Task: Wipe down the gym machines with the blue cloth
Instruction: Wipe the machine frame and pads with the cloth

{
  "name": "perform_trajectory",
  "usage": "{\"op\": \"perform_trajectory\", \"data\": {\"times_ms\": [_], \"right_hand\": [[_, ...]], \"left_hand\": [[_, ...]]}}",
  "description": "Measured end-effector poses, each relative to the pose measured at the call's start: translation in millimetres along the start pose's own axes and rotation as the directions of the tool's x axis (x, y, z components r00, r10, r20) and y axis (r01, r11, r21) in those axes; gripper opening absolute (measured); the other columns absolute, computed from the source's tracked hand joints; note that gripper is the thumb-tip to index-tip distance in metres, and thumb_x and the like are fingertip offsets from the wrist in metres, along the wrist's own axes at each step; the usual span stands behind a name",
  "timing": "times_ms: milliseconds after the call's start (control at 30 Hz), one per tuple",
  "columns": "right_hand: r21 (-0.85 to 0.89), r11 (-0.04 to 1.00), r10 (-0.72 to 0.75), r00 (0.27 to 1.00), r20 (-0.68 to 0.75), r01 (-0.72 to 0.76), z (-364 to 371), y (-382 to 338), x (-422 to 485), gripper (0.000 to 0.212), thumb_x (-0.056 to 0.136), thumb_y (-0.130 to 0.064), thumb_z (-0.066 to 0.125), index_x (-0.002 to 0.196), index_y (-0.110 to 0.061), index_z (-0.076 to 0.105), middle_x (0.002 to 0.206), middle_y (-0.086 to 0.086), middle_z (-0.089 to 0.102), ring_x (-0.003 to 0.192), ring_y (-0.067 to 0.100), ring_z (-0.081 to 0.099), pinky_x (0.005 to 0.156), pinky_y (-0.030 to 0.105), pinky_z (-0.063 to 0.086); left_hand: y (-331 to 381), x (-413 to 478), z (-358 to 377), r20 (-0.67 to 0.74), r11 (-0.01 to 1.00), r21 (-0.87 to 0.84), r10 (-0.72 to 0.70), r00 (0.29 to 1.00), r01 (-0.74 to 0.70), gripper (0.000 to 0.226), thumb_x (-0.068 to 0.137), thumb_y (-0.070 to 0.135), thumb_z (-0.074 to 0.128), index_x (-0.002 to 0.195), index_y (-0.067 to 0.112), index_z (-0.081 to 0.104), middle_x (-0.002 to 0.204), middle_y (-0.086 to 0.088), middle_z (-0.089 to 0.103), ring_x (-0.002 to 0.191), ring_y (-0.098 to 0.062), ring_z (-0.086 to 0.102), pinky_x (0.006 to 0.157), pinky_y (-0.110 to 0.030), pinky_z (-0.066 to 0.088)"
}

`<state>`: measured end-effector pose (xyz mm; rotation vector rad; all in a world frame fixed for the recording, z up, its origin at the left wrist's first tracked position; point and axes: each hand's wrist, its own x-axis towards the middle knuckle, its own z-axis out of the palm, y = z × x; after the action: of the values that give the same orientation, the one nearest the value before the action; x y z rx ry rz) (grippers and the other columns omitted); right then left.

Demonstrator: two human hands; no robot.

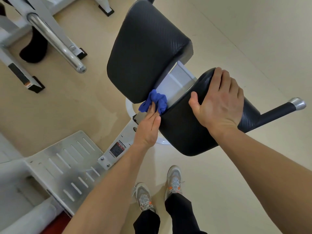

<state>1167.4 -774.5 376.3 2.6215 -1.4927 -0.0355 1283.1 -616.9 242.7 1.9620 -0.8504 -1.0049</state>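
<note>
The blue cloth is bunched in the gap at the far-left corner of the near pad. It touches that pad's edge and the lower rim of the far pad. Read the scene outward from your own position.

Below the near pad, your two shoes stand on the floor. Left of and below the near pad lies a slotted metal plate. A white beam carrying a warning label runs from it toward the pad.

Your left hand lies along the left edge of the near pad. Its fingers are straight and close together, with the tips pressing on the cloth. The thumb lies beside the palm, off the cloth. This reads as a pushing hold, suited to driving the wad into a narrow gap that a flat wipe would not reach.

Your right hand lies flat on top of the near pad, fingers spread wide over its far edge, holding nothing. Its likely purpose is to brace you and steady the pad against the push.

Right of the near pad, a black handle with a chrome cap projects outward. Just beyond the near pad, the white frame shows between the two pads. Well beyond and left of the near pad stands a second machine with a chrome bar. Whether it has been wiped cannot be told.
</note>
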Motion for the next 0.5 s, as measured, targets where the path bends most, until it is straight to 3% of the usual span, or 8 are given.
{"op": "perform_trajectory", "data": {"times_ms": [100, 167, 233, 333, 400, 500], "right_hand": [[0.001, 1.0, -0.001, 1.0, -0.006, 0.001, 1, 0, 0, 0.083, 0.089, -0.063, 0.035, 0.147, -0.004, 0.025, 0.144, 0.02, 0.04, 0.123, 0.041, 0.045, 0.102, 0.052, 0.04], [0.001, 1.0, -0.002, 1.0, -0.011, 0.002, 2, 0, 0, 0.083, 0.089, -0.062, 0.036, 0.147, -0.004, 0.025, 0.144, 0.02, 0.04, 0.122, 0.041, 0.046, 0.1, 0.053, 0.041], [0.007, 1.0, -0.006, 1.0, -0.02, 0.006, 3, 0, 0, 0.083, 0.088, -0.062, 0.036, 0.146, -0.004, 0.025, 0.143, 0.021, 0.041, 0.121, 0.042, 0.046, 0.099, 0.053, 0.041], [0.015, 1.0, -0.017, 0.999, -0.03, 0.018, 5, 0, 0, 0.083, 0.088, -0.062, 0.036, 0.146, -0.003, 0.026, 0.142, 0.022, 0.041, 0.12, 0.042, 0.046, 0.099, 0.053, 0.041], [0.017, 1.0, -0.024, 0.999, -0.045, 0.024, 6, 1, -1, 0.083, 0.088, -0.062, 0.036, 0.145, -0.002, 0.026, 0.141, 0.022, 0.042, 0.119, 0.042, 0.047, 0.098, 0.053, 0.041], [0.034, 0.999, -0.021, 0.998, -0.062, 0.023, 10, 3, 0, 0.083, 0.087, -0.062, 0.035, 0.144, -0.001, 0.028, 0.138, 0.023, 0.043, 0.115, 0.043, 0.048, 0.095, 0.054, 0.042]], "left_hand": [[-6, -2, 9, -0.045, 0.989, -0.004, -0.147, 0.988, 0.147, 0.053, 0.106, 0.043, 0.026, 0.156, 0.026, 0.021, 0.155, 0.001, 0.038, 0.14, -0.017, 0.038, 0.115, -0.034, 0.034], [2, 0, 13, -0.129, 0.974, -0.035, -0.227, 0.965, 0.225, 0.057, 0.101, 0.057, 0.026, 0.15, 0.031, 0.036, 0.134, -0.002, 0.058, 0.119, -0.021, 0.057, 0.103, -0.041, 0.048], [16, 2, 15, -0.22, 0.949, -0.185, -0.293, 0.931, 0.255, 0.059, 0.093, 0.067, 0.034, 0.134, 0.032, 0.057, 0.106, 0.003, 0.067, 0.099, -0.016, 0.063, 0.091, -0.04, 0.055], [30, 10, 14, -0.32, 0.926, -0.275, -0.343, 0.883, 0.26, 0.032, 0.092, 0.051, 0.057, 0.1, 0.027, 0.076, 0.085, 0.01, 0.069, 0.086, -0.009, 0.061, 0.08, -0.031, 0.053], [34, 12, 12, -0.365, 0.917, -0.278, -0.376, 0.852, 0.286, 0.026, 0.091, 0.042, 0.062, 0.076, 0.024, 0.071, 0.07, 0.01, 0.064, 0.073, -0.011, 0.06, 0.07, -0.032, 0.052], [36, 0, 9, -0.417, 0.956, -0.083, -0.289, 0.862, 0.28, 0.034, 0.094, 0.04, 0.059, 0.065, 0.023, 0.058, 0.061, 0.008, 0.055, 0.06, -0.011, 0.052, 0.056, -0.03, 0.044]]}}
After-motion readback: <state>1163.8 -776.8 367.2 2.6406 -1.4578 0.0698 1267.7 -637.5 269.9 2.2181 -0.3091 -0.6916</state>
